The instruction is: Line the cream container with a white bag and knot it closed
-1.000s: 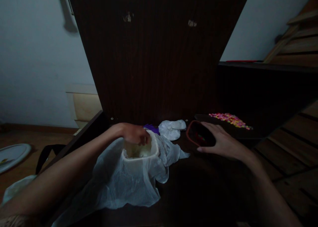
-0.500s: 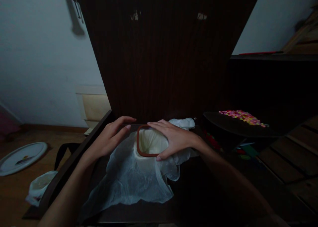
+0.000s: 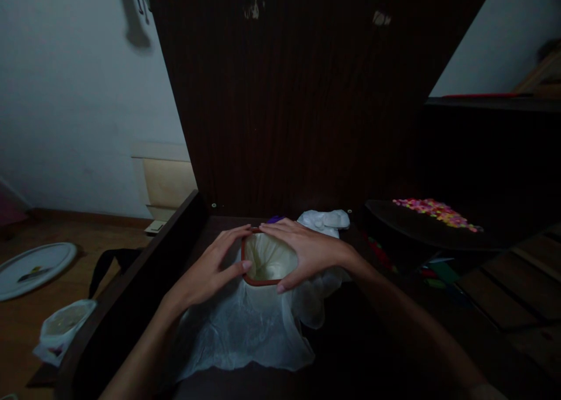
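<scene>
A small bin with a brown rim (image 3: 263, 282) stands on the dark surface, its opening facing up. A thin, translucent plastic bag (image 3: 245, 341) lines the inside and spreads over the outside and onto the surface. My left hand (image 3: 214, 271) curves around the rim's left side, thumb at the near left and fingertips at the far edge. Opposite it, my right hand (image 3: 315, 248) spans the right side of the rim, fingers on the far edge and thumb on the near one. Much of the bin's body is hidden by the bag.
A white bundle (image 3: 324, 220) lies behind the bin, against a tall dark panel (image 3: 298, 114). Small colourful pieces (image 3: 438, 212) sit on a shelf at right. A raised dark side board (image 3: 131, 295) runs along the left. On the floor are a white lid (image 3: 52, 260) and a white bag (image 3: 65, 324).
My left hand has moved right and onto the bin's rim, from just beside it. My right hand has stayed on the rim. The view has shifted slightly.
</scene>
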The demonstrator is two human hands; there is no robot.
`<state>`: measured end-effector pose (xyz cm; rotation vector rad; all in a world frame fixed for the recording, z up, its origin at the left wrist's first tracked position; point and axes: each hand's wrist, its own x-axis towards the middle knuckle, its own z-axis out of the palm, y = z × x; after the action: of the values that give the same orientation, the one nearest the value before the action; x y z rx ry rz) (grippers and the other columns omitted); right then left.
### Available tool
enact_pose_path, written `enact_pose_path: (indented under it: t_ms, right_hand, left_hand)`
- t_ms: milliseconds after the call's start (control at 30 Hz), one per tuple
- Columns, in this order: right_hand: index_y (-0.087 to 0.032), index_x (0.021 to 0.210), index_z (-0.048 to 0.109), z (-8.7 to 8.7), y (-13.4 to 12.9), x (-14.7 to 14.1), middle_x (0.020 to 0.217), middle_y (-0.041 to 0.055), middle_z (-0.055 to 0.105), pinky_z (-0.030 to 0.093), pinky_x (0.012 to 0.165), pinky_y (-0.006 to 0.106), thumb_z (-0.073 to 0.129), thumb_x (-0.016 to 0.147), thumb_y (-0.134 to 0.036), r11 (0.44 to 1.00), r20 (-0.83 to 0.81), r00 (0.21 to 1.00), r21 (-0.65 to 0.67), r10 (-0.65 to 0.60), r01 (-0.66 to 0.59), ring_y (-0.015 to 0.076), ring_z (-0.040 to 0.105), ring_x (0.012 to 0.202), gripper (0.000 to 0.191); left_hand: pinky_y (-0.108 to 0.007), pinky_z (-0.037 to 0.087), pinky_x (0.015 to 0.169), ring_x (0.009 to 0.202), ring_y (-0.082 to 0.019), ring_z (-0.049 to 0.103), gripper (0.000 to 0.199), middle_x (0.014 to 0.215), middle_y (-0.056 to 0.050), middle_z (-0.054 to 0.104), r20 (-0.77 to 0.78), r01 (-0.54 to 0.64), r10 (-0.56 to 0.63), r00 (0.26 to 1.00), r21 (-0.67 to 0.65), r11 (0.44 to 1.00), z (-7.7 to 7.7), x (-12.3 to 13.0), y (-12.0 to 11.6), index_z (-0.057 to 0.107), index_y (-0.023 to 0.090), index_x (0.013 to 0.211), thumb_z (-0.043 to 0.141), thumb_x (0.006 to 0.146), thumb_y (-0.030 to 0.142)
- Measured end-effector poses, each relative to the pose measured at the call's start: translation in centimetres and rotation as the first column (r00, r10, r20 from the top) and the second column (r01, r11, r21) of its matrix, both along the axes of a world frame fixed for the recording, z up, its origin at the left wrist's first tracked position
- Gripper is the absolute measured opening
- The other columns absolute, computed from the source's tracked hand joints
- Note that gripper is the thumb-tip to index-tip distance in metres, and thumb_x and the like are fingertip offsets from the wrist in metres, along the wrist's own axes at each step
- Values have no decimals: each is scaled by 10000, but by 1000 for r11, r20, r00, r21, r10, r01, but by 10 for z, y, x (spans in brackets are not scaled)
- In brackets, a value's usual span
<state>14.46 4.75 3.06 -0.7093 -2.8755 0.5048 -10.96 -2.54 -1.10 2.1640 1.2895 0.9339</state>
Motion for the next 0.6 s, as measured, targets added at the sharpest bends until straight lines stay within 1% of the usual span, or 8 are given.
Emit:
enact_pose_path:
  t_ms: [133,200,267,367,467,600]
  right_hand:
    - [-145,1602,288,2,0,6,1630,193,334,252,1229,547,825,607,-707,999,-1,1000,-27,-20,20,413,310,1488,1263]
    - [-116,1598,286,5,2,13,1638,215,302,250,1228,555,807,617,-726,998,-3,999,-40,-48,48,405,282,1504,1268]
    - [-115,1596,286,8,4,24,1640,217,297,268,1224,543,804,606,-744,994,-11,995,-53,-98,97,387,284,1508,1282]
    - [-150,1599,287,9,6,41,1632,204,321,287,1217,539,826,584,-733,982,-33,984,-79,-176,173,373,315,1500,1288]
    - [-193,1595,308,2,7,53,1623,181,351,294,1211,552,836,594,-713,976,-46,979,-97,-200,195,372,347,1485,1245]
    - [-220,1577,359,-14,8,59,1598,158,408,308,1201,557,839,607,-697,973,-83,977,-134,-199,187,376,376,1469,1183]
  left_hand:
    - [-545,335,1213,1455,-338,415,608,1598,-120,417,-22,34,-34,999,-2,999,-6,4,0,460,263,1441,634,911,504]
    - [-552,328,1215,1462,-344,403,650,1605,-130,402,-25,35,-35,999,1,999,-7,4,-1,431,258,1459,646,901,512]
    - [-562,318,1219,1465,-350,399,678,1609,-136,393,-36,28,-28,999,2,1000,-7,4,-2,415,254,1471,655,894,517]
    - [-563,328,1215,1462,-355,406,692,1607,-139,396,-41,25,-25,999,-1,1000,-8,3,-2,415,251,1474,664,886,515]
    - [-555,349,1208,1456,-356,417,707,1601,-140,406,-24,35,-35,999,-1,999,-11,3,-1,418,250,1475,680,872,510]
    - [-568,346,1207,1464,-356,408,721,1612,-141,390,-11,40,-40,999,1,999,-14,4,0,402,254,1486,687,873,503]
